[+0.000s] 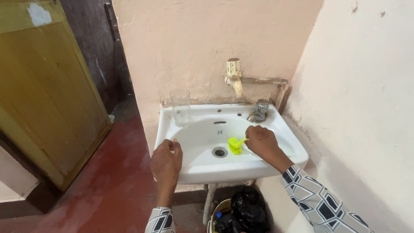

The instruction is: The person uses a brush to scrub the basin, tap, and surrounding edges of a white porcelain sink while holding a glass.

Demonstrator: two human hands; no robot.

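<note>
A white wall-mounted sink fills the middle of the head view. My right hand reaches into the basin and grips the handle of a small yellow-green brush, whose head rests on the basin floor beside the drain. My left hand rests on the sink's front left rim, fingers curled, holding nothing that I can see. A clear empty drinking glass stands upright on the sink's back left corner.
A metal tap sits on the back right rim, and a cream wall tap above it. A bucket with a black bag stands under the sink. A yellow wooden door is at left, over a red floor.
</note>
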